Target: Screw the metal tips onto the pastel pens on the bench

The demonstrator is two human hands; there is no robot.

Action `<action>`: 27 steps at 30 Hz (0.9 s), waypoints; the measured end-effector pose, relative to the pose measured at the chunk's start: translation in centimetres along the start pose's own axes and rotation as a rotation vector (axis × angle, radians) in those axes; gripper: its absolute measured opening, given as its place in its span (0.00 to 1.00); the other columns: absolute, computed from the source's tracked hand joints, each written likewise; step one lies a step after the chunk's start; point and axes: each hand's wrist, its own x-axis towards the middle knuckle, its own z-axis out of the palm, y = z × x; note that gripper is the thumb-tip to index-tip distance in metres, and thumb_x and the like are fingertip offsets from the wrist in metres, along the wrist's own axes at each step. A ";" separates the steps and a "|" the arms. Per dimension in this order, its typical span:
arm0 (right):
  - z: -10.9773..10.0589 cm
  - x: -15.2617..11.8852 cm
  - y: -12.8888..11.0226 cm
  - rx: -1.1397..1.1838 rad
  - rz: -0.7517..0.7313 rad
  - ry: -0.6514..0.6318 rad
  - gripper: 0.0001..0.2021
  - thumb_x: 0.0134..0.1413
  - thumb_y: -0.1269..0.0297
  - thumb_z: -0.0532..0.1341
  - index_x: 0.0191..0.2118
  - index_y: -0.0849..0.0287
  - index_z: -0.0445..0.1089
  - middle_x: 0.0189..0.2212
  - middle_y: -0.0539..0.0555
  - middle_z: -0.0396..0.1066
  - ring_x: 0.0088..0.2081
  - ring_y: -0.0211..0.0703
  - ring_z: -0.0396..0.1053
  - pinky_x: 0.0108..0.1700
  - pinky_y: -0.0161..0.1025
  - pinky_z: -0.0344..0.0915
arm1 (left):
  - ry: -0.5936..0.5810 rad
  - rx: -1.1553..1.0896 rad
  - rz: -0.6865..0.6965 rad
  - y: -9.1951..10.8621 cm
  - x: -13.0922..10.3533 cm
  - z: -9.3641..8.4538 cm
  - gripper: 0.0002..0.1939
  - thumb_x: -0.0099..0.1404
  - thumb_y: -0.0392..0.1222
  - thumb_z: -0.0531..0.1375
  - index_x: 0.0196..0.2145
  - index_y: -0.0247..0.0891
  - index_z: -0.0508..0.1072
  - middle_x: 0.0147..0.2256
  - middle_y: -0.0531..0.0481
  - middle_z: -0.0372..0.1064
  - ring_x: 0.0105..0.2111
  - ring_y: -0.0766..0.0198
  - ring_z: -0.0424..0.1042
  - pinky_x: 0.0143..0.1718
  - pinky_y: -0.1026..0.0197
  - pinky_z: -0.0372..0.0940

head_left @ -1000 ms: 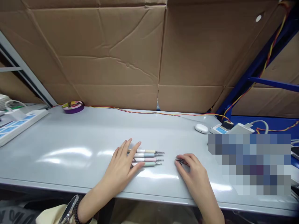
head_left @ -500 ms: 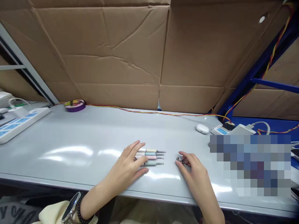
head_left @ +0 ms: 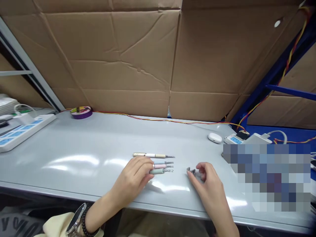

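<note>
Fingers of the left hand [head_left: 132,176] are closed in narrow around the green pen [head_left: 157,171], pink pen [head_left: 160,166] and blue pen [head_left: 160,162], whose tips stick out toward 3 o'clock; their rear ends are hidden. Cream pen [head_left: 150,155] lies on the worktop [head_left: 111,141] at about 1 o'clock from that hand, apart from the bunch, its long axis running 9 to 3 and the left hand nearer. Palm is down, forearm coming in from 7. Right hand [head_left: 209,184] rests thumb and index apart, metal parts [head_left: 193,171] at 10 o'clock by its thumb tip; whether they touch, I cannot tell.
</note>
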 end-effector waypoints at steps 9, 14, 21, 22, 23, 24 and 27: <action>-0.5 -0.2 -0.9 0.007 0.007 -0.051 0.08 0.52 0.58 0.54 0.26 0.55 0.57 0.20 0.47 0.60 0.21 0.38 0.60 0.24 0.34 0.58 | -0.041 -0.013 -0.101 -0.3 -0.9 0.2 0.12 0.70 0.41 0.42 0.45 0.39 0.60 0.24 0.55 0.67 0.21 0.65 0.68 0.23 0.66 0.61; -0.3 -0.1 -0.6 0.002 0.018 -0.087 0.08 0.52 0.58 0.53 0.27 0.54 0.58 0.19 0.46 0.60 0.20 0.38 0.60 0.25 0.33 0.59 | -0.111 -0.018 -0.075 -0.2 -0.8 0.1 0.13 0.70 0.43 0.44 0.50 0.41 0.59 0.32 0.52 0.70 0.26 0.65 0.70 0.27 0.66 0.63; 0.1 0.0 -0.1 -0.018 -0.008 -0.064 0.08 0.52 0.57 0.52 0.28 0.55 0.59 0.20 0.47 0.62 0.20 0.38 0.62 0.24 0.33 0.62 | -0.179 -0.013 -0.055 0.2 -0.4 0.4 0.13 0.69 0.37 0.43 0.49 0.41 0.61 0.34 0.51 0.71 0.30 0.63 0.72 0.29 0.64 0.65; 0.1 0.0 -0.1 -0.014 -0.014 -0.065 0.08 0.52 0.58 0.52 0.29 0.55 0.60 0.20 0.47 0.62 0.20 0.38 0.62 0.24 0.33 0.62 | -0.184 -0.005 -0.051 0.2 -0.5 0.4 0.13 0.70 0.37 0.43 0.47 0.41 0.62 0.34 0.51 0.72 0.31 0.63 0.72 0.30 0.63 0.66; 0.1 -0.1 -0.1 -0.012 -0.018 -0.060 0.07 0.52 0.59 0.51 0.29 0.55 0.60 0.19 0.47 0.62 0.20 0.38 0.62 0.24 0.33 0.62 | -0.193 0.001 -0.049 0.1 -0.5 0.5 0.12 0.70 0.38 0.43 0.46 0.40 0.63 0.35 0.50 0.72 0.31 0.62 0.72 0.31 0.63 0.66; 0.1 -0.1 -0.1 -0.011 -0.022 -0.053 0.07 0.52 0.59 0.51 0.29 0.55 0.60 0.19 0.47 0.62 0.19 0.38 0.62 0.23 0.33 0.62 | -0.201 0.006 -0.050 0.1 -0.6 0.5 0.12 0.70 0.38 0.43 0.45 0.40 0.63 0.35 0.50 0.72 0.31 0.62 0.73 0.31 0.63 0.67; 0.2 0.0 0.1 -0.010 -0.034 -0.033 0.06 0.52 0.60 0.51 0.30 0.55 0.61 0.20 0.47 0.63 0.20 0.37 0.62 0.23 0.32 0.63 | -0.221 -0.003 -0.058 0.1 -0.7 0.5 0.12 0.69 0.38 0.44 0.44 0.40 0.64 0.35 0.49 0.71 0.32 0.63 0.72 0.33 0.63 0.67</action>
